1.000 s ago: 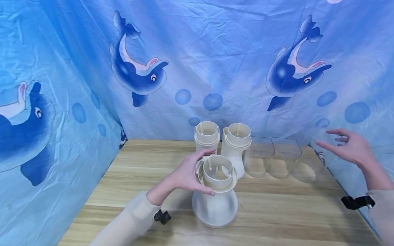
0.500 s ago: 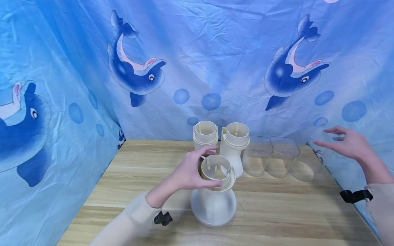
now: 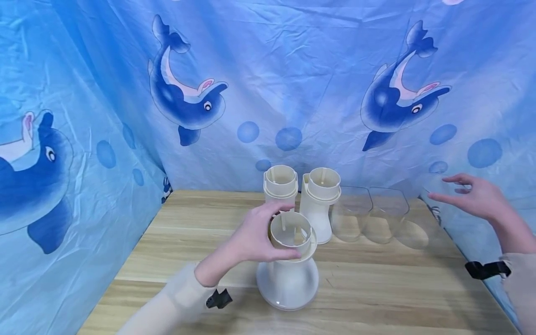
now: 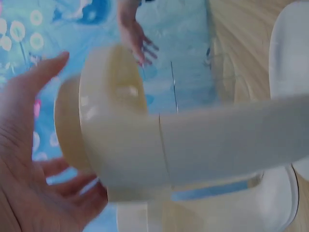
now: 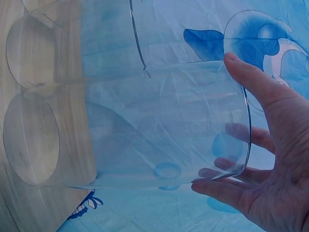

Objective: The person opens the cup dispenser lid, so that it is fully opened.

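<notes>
My left hand grips the round collar of a white plastic stand in the head view, thumb across the front and fingers at the back. This stand has a wide round foot and an open ring on top. In the left wrist view the collar lies between thumb and curled fingers. Over at the right, my right hand holds the top of a clear, tall container. The right wrist view has the thumb at one side of its rim and the other fingers opposite, partly seen through the wall.
Two more white stands are upright behind the held one. Two further clear containers stand in a row between them and my right hand. A wooden table meets a blue dolphin-print curtain at its back edge.
The stand in my left hand has shifted slightly to the left, and the left thumb has come farther across its collar. My right hand stays at the clear container's rim.
</notes>
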A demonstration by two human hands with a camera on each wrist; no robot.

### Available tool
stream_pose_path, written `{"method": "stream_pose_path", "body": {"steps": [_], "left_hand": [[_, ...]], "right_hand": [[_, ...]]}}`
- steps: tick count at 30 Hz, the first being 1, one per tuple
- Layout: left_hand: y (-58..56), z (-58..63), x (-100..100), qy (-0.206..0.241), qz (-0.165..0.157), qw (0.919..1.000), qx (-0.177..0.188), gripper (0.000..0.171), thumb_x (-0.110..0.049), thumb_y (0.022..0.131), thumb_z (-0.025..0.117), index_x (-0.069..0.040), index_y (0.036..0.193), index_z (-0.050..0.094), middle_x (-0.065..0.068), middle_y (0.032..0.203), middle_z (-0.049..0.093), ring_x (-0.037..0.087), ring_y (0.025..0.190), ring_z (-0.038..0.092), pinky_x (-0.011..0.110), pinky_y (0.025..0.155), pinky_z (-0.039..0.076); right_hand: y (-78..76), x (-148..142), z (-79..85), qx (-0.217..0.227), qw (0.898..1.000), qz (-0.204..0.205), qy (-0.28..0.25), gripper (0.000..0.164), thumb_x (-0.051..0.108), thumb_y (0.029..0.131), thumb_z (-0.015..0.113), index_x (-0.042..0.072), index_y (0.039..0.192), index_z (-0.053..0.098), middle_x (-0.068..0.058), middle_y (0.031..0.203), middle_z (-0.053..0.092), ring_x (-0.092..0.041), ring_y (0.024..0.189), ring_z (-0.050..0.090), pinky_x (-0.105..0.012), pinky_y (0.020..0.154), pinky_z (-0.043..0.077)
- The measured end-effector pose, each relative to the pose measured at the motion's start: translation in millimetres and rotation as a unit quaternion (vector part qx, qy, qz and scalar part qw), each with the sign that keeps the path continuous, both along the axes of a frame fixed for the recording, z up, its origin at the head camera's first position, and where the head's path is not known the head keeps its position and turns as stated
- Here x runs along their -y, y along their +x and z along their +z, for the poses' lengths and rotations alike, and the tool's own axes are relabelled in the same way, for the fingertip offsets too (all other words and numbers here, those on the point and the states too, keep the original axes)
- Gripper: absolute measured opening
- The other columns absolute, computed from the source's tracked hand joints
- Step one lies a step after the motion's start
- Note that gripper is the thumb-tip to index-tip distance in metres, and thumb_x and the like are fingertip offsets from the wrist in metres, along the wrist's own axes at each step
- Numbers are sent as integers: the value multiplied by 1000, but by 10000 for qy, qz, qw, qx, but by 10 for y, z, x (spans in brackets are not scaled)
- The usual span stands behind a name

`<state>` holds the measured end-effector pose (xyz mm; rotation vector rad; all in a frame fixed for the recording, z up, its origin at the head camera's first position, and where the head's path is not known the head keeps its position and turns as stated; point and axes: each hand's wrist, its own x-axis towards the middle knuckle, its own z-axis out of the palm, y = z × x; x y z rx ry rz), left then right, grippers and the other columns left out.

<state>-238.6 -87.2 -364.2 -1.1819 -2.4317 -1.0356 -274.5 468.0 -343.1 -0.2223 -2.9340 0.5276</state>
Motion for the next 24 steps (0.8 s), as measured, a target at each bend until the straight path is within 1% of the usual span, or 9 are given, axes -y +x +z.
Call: {"method": "stream_pose_path", "body": {"steps": [3,6,10,12,17,20,24], "left_hand": [[54,-5,-44,-10,340,9994,-31,88,-46,68,99,-12,141,63,3,138,70,18,126,68,37,104,60],[73,-10,-54,51,463,9989,83,87,-43,67,100,-10,139,64,3,139,70,18,126,68,39,105,59],[71,-25,-33,95,435,9988,222,88,-43,67,100,-11,140,64,0,138,70,17,124,68,38,104,59],[55,-38,-22,163,381,9987,296,89,-42,66,101,-12,141,63,0,137,70,16,121,69,35,101,61],[11,-62,25,413,318,9973,522,90,-39,63,103,-15,141,63,0,135,70,14,116,69,31,96,63],[-13,-60,81,486,243,9962,682,89,-37,63,104,-15,140,63,-1,136,69,15,118,69,32,98,63],[-60,-47,158,489,80,9944,935,87,-32,66,103,-14,141,63,0,137,70,17,124,69,34,102,62]], "right_hand": [[-1,-12,0,29,10000,22,-6,98,64,96,69,-11,152,42,-48,157,29,-71,131,40,-80,91,46],[9,-35,6,82,9997,182,-116,98,62,97,69,-9,156,38,-47,160,26,-72,132,38,-82,94,44],[42,-103,3,148,9972,591,-442,96,53,99,71,-6,162,30,-45,165,17,-74,135,33,-87,98,37],[58,-151,2,171,9950,812,-565,94,47,100,73,-5,164,26,-44,167,13,-75,136,31,-89,97,34],[75,-251,11,323,9885,1254,-783,85,34,102,74,-6,162,28,-44,167,12,-76,138,26,-90,95,32],[77,-281,4,431,9853,1422,-840,84,30,101,75,-6,162,28,-44,168,10,-76,140,25,-90,96,32],[89,-305,-18,499,9831,1511,-910,86,27,102,74,-5,164,24,-43,170,6,-76,140,25,-90,98,32]]}}
